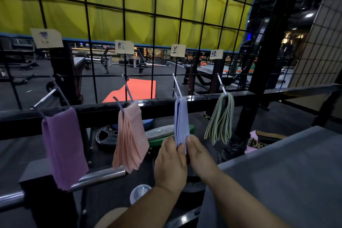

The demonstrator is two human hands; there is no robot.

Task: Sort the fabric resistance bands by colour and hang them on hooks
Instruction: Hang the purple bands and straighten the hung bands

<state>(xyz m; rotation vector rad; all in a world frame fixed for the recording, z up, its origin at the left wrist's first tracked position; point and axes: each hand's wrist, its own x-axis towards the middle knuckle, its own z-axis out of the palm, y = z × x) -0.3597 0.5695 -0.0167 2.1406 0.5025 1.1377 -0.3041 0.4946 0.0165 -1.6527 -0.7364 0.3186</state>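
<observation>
Left hand [171,161] and right hand [199,155] pinch the blue bands [182,114] low down (squaring the stack, I'd guess). They hang on their hook [177,87].

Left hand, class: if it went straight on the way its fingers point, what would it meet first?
The left hand points up and forward and touches the hanging blue bands, so those come first. Behind them probably the black rail, though depth is unclear.
</observation>
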